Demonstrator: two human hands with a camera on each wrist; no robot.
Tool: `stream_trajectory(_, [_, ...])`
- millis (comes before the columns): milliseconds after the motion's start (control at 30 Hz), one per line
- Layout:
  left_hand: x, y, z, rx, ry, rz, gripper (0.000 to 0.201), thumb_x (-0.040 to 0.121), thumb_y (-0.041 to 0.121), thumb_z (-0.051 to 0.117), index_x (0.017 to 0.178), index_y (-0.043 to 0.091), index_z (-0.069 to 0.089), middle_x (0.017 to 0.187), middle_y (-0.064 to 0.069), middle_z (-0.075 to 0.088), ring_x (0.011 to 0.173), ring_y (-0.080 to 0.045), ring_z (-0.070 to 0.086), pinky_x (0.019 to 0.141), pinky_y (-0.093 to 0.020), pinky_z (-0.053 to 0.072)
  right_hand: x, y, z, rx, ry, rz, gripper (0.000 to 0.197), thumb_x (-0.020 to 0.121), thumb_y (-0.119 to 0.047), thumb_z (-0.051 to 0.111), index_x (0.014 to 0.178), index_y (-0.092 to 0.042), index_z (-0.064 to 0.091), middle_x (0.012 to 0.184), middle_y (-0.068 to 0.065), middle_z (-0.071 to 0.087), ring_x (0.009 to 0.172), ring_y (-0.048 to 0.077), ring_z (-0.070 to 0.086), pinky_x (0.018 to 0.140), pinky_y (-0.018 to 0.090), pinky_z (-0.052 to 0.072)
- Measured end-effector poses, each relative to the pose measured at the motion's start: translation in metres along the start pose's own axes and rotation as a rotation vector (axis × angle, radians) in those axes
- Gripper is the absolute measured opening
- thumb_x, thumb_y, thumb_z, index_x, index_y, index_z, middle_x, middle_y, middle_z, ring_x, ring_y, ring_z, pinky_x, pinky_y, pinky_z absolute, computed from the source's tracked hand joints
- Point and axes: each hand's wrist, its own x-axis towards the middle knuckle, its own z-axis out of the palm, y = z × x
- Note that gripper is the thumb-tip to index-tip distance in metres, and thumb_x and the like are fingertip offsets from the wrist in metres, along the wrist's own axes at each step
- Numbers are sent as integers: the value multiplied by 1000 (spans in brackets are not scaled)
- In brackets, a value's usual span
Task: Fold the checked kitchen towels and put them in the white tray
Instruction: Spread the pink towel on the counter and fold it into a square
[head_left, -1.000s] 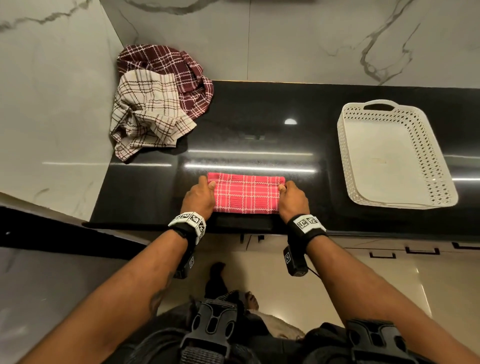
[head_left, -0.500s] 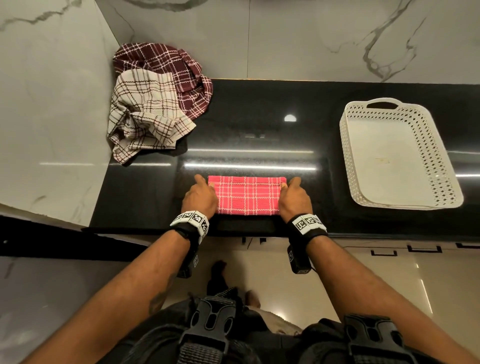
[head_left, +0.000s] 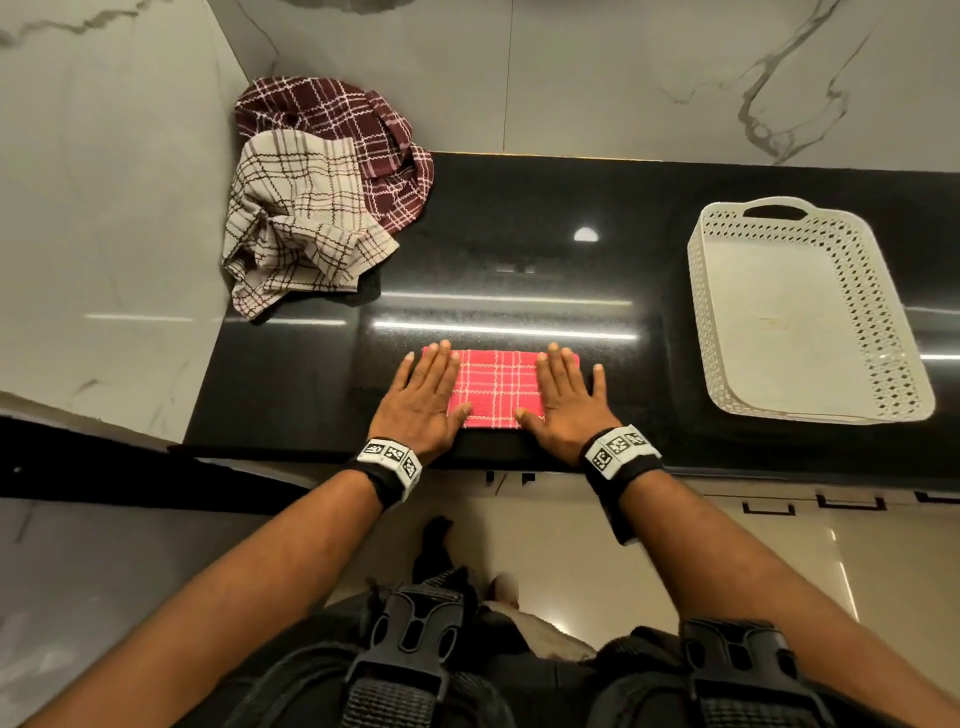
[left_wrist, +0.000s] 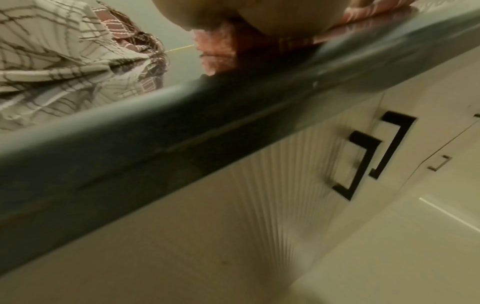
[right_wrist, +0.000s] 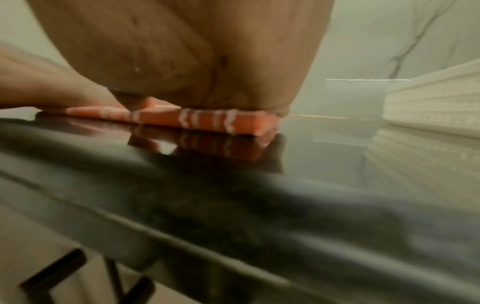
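1. Where you stand at the counter's near edge, the work surface is a polished black countertop (head_left: 519, 234), speckled and glossy, mirroring ceiling lights as long bright streaks. Pale marble-look panels with grey veins close it in at 9 and 12 o'clock.
2. Below the edge, the left wrist view shows cream cabinet fronts (left_wrist: 298, 185), partly ribbed, with black angular handles. Glossy cream floor tiles lie beneath you.
3. The red checked towel (head_left: 496, 387) sits folded into a thick, flat rectangle close to the near edge, at 6 o'clock on the counter. Its weave is red with white grid lines; the right wrist view shows stacked layers at its end.
4. Your left hand (head_left: 423, 402) lies flat, fingers straight, pressing the towel's left end. It grasps nothing.
5. Your right hand (head_left: 566, 402) likewise lies flat, fingers extended, pressing the right end; its little finger rests on bare counter.
6. The white tray (head_left: 883, 332) stands at 3 o'clock, well apart from the towel: rectangular plastic, rounded corners, perforated walls, a cut-out handle at its far end.
7. At 10 o'clock, against the corner, a cream checked towel (head_left: 296, 223) lies crumpled, overlapping a maroon checked towel (head_left: 358, 130), also unfolded.
8. Bare counter lies between towel and tray.
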Motion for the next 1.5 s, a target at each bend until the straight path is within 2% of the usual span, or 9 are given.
stream_trajectory(233, [-2, 5, -22, 4, -57, -6, 72, 101, 51, 20, 158, 10, 4, 166, -8, -2, 153, -23, -7, 123, -48, -6, -9, 12, -18, -21, -68, 115, 102, 89, -78, 21, 154, -10, -18, 161, 10, -27, 147, 24, -28, 115, 59, -18])
stream_trajectory(400, [-12, 47, -33, -77, 85, 235, 52, 92, 28, 53, 140, 10, 47, 148, -17, 45, 136, -34, 44, 114, -51, 31, -12, 1, -29, -1, 86, -22, 92, 94, -67, 35, 157, -12, -4, 165, 8, -11, 152, 22, -14, 119, 58, -8])
stream_trajectory(533, [-13, 58, -28, -45, 9, 325, 45, 91, 37, 43, 128, 18, 60, 135, -5, 60, 120, -27, 58, 105, -44, 37, -24, 6, -21, -29, 77, -19, 79, 96, -59, 38, 156, -16, 12, 165, 6, 10, 152, 24, 7, 118, 63, 2])
stream_trajectory(633, [-8, 35, -31, -30, 2, 220, 52, 93, 40, 31, 134, 23, 58, 143, -2, 55, 132, -28, 49, 114, -49, 30, -50, -4, -12, -92, 168, -5, 70, 90, -62, 41, 144, -17, 35, 144, 9, 41, 131, 29, 40, 111, 60, 22])
stream_trajectory(767, [-19, 10, -35, -67, -66, 232, 56, 95, 34, 44, 150, 22, 38, 162, 0, 27, 152, -21, 17, 124, -44, 9, -86, -25, 14, -85, 244, -116, 61, 87, -69, 35, 127, -25, 50, 124, 3, 51, 113, 25, 47, 100, 50, 31])
stream_trajectory(1000, [-43, 4, -18, 31, -186, 357, 100, 79, 44, 52, 159, 19, -3, 164, 1, -12, 152, -15, -12, 124, -40, -5, -62, -8, 12, -37, 122, -311, 109, 82, -69, 57, 158, -17, -3, 166, 3, -3, 153, 18, -6, 120, 55, -10])
stream_trajectory(1200, [-44, 14, 3, -57, -45, 249, 95, 83, 43, 66, 158, 20, 13, 165, -2, 17, 151, -23, 19, 124, -41, 10, -46, 3, 22, -117, 88, -312, 107, 84, -44, 68, 158, -21, -6, 166, 2, -6, 152, 18, -8, 120, 60, -2])
stream_trajectory(1367, [-56, 22, 13, -157, 179, 286, 70, 75, 26, 75, 140, 12, 51, 141, -9, 56, 124, -30, 57, 107, -47, 43, -62, 0, 41, 110, 253, -302, 86, 81, -26, 73, 154, -23, 27, 160, 0, 29, 149, 19, 22, 120, 52, 14])
stream_trajectory(1500, [-61, 20, 21, -254, 282, 315, 41, 86, 27, 61, 124, 13, 64, 126, -9, 65, 109, -29, 63, 94, -44, 53, -80, -7, 42, 448, 353, -233, 61, 85, -19, 70, 141, -23, 49, 138, -2, 54, 123, 7, 44, 109, 37, 30])
